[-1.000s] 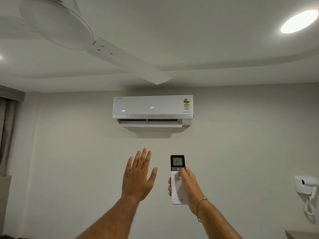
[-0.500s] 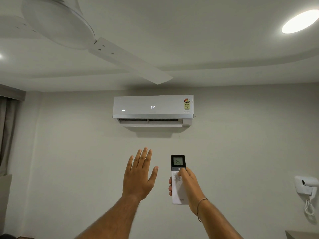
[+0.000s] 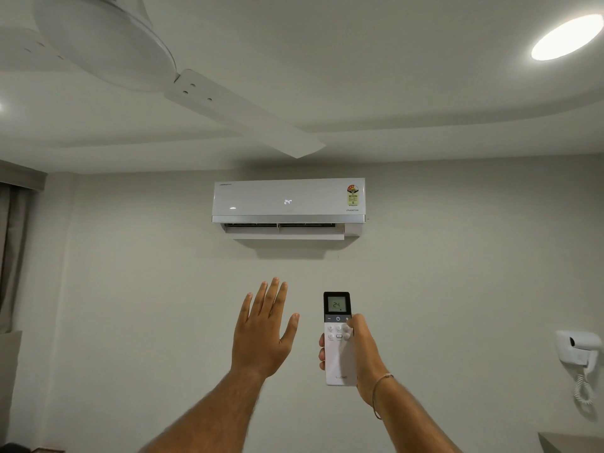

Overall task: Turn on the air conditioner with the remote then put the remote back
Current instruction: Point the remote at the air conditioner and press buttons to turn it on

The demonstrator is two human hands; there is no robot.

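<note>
A white air conditioner (image 3: pixel 289 204) hangs high on the wall, its front display reading 24 and its bottom flap swung open. My right hand (image 3: pixel 362 351) holds a white remote (image 3: pixel 338 354) upright below it, pointed at the unit. The remote's dark top screen shows 24. My thumb rests at the right side of the button rows, just under the power key. My left hand (image 3: pixel 263 331) is raised beside the remote, palm toward the wall, fingers spread, holding nothing.
A white ceiling fan (image 3: pixel 183 83) hangs overhead at the upper left, one blade reaching toward the air conditioner. A round ceiling light (image 3: pixel 567 37) glows at the upper right. A wall-mounted hair dryer (image 3: pixel 578 351) with a coiled cord is at the right; curtains (image 3: pixel 13 243) at the left.
My right thumb has slid off the middle of the remote's buttons to their right side, uncovering them. Both hands otherwise stay in place.
</note>
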